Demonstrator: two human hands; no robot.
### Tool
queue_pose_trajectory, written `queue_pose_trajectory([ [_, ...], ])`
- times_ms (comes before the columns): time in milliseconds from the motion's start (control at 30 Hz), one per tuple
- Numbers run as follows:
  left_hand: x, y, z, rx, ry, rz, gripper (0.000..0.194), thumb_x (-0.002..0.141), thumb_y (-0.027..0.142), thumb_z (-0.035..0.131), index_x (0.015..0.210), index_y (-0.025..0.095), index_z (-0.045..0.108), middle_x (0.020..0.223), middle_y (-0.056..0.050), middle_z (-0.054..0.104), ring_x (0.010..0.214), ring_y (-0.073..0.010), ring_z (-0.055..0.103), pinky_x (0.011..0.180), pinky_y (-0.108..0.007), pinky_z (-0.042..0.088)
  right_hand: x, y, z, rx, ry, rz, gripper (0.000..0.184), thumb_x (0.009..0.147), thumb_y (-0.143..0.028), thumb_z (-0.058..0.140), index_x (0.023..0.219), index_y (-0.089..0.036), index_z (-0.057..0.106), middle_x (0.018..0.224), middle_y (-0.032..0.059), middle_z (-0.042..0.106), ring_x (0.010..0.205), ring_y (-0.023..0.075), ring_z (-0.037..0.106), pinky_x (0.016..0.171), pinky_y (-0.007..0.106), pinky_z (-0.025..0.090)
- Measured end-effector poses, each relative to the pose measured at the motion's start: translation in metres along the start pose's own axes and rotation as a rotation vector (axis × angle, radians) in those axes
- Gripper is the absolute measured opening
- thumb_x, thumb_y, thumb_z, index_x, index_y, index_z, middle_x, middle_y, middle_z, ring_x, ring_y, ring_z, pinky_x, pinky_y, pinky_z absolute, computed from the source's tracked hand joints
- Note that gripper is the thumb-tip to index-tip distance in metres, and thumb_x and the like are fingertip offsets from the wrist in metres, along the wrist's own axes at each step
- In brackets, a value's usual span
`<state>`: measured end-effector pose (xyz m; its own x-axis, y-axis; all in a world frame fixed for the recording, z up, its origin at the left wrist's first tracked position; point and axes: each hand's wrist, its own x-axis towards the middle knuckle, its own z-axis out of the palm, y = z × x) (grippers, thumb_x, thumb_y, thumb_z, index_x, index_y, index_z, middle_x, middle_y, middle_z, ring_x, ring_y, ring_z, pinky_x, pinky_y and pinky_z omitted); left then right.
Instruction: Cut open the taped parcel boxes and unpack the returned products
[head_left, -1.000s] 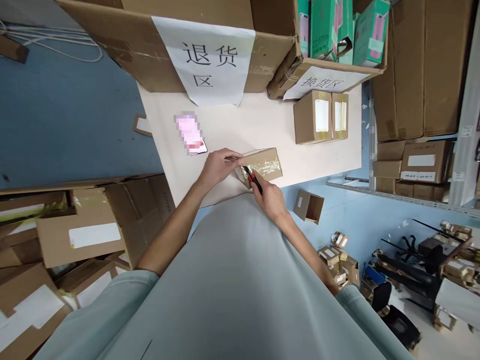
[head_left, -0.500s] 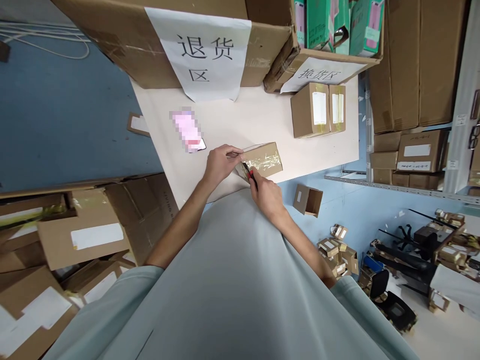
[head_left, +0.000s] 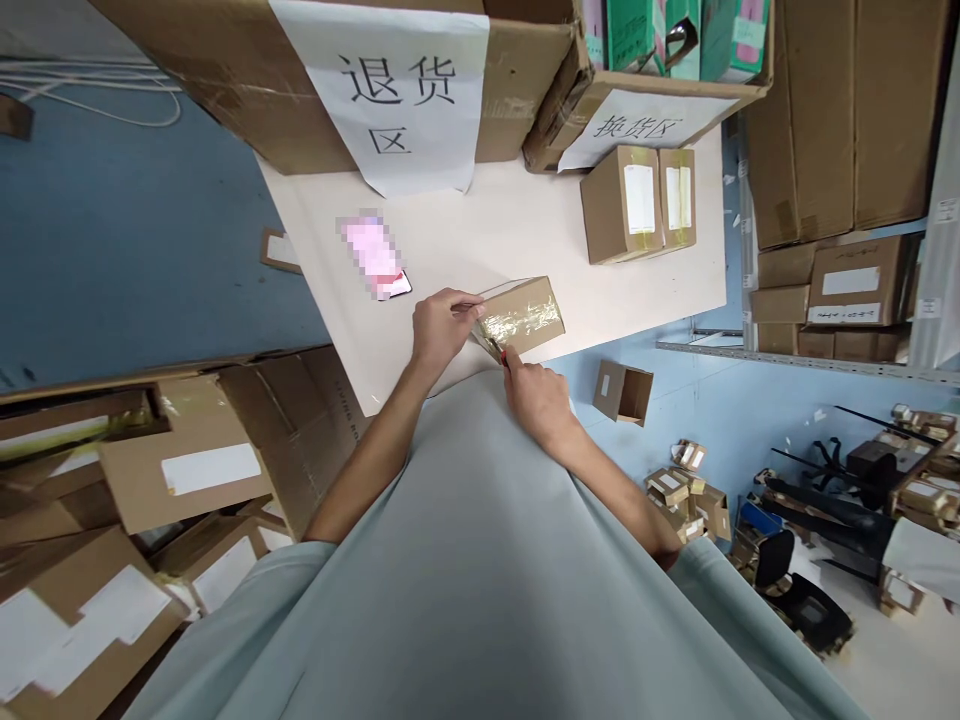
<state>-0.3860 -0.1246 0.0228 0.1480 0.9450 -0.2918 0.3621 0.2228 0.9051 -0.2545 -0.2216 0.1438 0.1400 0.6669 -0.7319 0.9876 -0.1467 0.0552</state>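
Small cardboard carton (head_left: 534, 312) lies at the near edge of the white table (head_left: 472, 235), directly in front of the torso, its long axis slanting so that the right end sits farther from the body; from the head view I cannot tell whether any of it overhangs. Left hand (head_left: 439, 328): thumb and fingertips drawn together at the carton's far left corner, pinching there; I cannot resolve whether they grip the board edge or a bit of tape. Right hand (head_left: 541, 402): clamped around a box cutter (head_left: 505, 356), mostly hidden by the fingers, its red part showing and its dark tip at the near left end of the carton. Handling estimate, by judgement only: the walls look like plain corrugated board, stiff along the edges and softer mid-panel, so I would expect firm fingers to dent the faces before the corners give. Contents are not visible, so weight is uncertain; given its size beside the two labelled cartons (head_left: 637, 205), I would guess light, and prone to skid under a sideways push. The upper face carries crinkled, glossy tape, which I rate slicker than the bare board. I judge the best hold to be across the two long side walls, toward the right end, well clear of the blade; the present corner pinch probably steadies one end but leaves the other free to pivot.
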Motion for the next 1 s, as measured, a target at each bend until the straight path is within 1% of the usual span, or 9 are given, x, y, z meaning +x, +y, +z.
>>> queue_pose_trajectory([
  [100,0.002,-0.001,0.0,0.031,0.029,0.019,0.015,0.095,0.022,0.078,0.101,0.024,0.091,0.115,-0.005,0.089,0.102,-0.0258,0.084,0.1,-0.039,0.066,0.005,-0.003,0.004,0.006,0.034,-0.008,0.055,0.121,-0.023,0.032,0.175,-0.017,0.043,0.125,0.0202,0.085,0.115,0.0309,0.085,0.096,0.04,0.063],
  [167,0.004,-0.001,0.001,0.046,0.03,0.016,0.015,0.094,0.022,0.078,0.101,0.024,0.091,0.114,-0.005,0.089,0.101,-0.0257,0.084,0.099,-0.039,0.066,0.005,-0.003,0.006,0.008,0.045,-0.019,0.057,0.122,-0.023,0.03,0.177,-0.018,0.04,0.125,0.0195,0.085,0.114,0.0305,0.085,0.095,0.039,0.063],
  [333,0.003,-0.002,0.004,0.051,0.057,0.021,0.014,0.094,0.02,0.077,0.1,0.023,0.089,0.113,-0.006,0.088,0.103,-0.0249,0.083,0.101,-0.039,0.066,-0.005,0.006,0.021,-0.013,-0.029,-0.052,0.058,0.121,-0.022,0.033,0.179,-0.018,0.039,0.123,0.0187,0.085,0.113,0.03,0.085,0.092,0.037,0.063],
  [433,0.0,-0.002,0.005,0.052,0.04,0.037,0.015,0.096,0.02,0.075,0.102,0.023,0.088,0.114,-0.006,0.086,0.105,-0.0239,0.082,0.101,-0.038,0.067,-0.012,0.014,0.024,-0.013,-0.031,-0.087,0.059,0.122,-0.022,0.032,0.181,-0.018,0.038,0.125,0.0186,0.085,0.114,0.0302,0.084,0.091,0.037,0.062],
  [500,-0.004,-0.001,0.007,0.042,0.04,0.036,0.015,0.097,0.021,0.074,0.105,0.021,0.087,0.115,-0.007,0.086,0.107,-0.0233,0.082,0.1,-0.037,0.068,-0.014,0.021,0.022,-0.014,-0.027,-0.097,0.059,0.122,-0.024,0.033,0.181,-0.02,0.038,0.126,0.018,0.085,0.113,0.03,0.084,0.091,0.037,0.062],
  [667,-0.014,0.003,0.013,0.031,0.086,0.008,0.018,0.1,0.026,0.073,0.112,0.019,0.086,0.121,-0.009,0.084,0.11,-0.0231,0.081,0.098,-0.037,0.068,-0.013,0.045,0.015,0.009,-0.01,-0.124,0.057,0.123,-0.032,0.037,0.18,-0.028,0.041,0.126,0.015,0.085,0.113,0.0306,0.084,0.093,0.038,0.06],
  [767,-0.021,0.006,0.019,0.06,0.103,-0.005,0.021,0.102,0.029,0.071,0.115,0.02,0.085,0.125,-0.01,0.084,0.113,-0.0236,0.08,0.098,-0.037,0.068,-0.01,0.06,0.014,-0.007,-0.031,-0.171,0.059,0.123,-0.031,0.037,0.182,-0.029,0.039,0.13,0.0163,0.084,0.113,0.0301,0.083,0.093,0.037,0.059],
  [867,-0.026,0.01,0.025,0.088,0.13,-0.022,0.022,0.103,0.029,0.07,0.116,0.02,0.085,0.125,-0.01,0.083,0.113,-0.0233,0.08,0.099,-0.037,0.067,-0.013,0.076,0.009,-0.018,-0.042,-0.21,0.06,0.123,-0.031,0.036,0.183,-0.03,0.038,0.13,0.0164,0.083,0.113,0.0297,0.082,0.092,0.036,0.057],
  [1000,-0.029,0.013,0.035,0.107,0.207,-0.052,0.023,0.104,0.03,0.068,0.116,0.02,0.086,0.124,-0.01,0.083,0.115,-0.0241,0.079,0.102,-0.038,0.066,-0.023,0.102,-0.006,0.046,0.038,-0.214,0.058,0.125,-0.038,0.031,0.183,-0.036,0.039,0.125,0.0112,0.084,0.103,0.0267,0.081,0.084,0.032,0.053],
])
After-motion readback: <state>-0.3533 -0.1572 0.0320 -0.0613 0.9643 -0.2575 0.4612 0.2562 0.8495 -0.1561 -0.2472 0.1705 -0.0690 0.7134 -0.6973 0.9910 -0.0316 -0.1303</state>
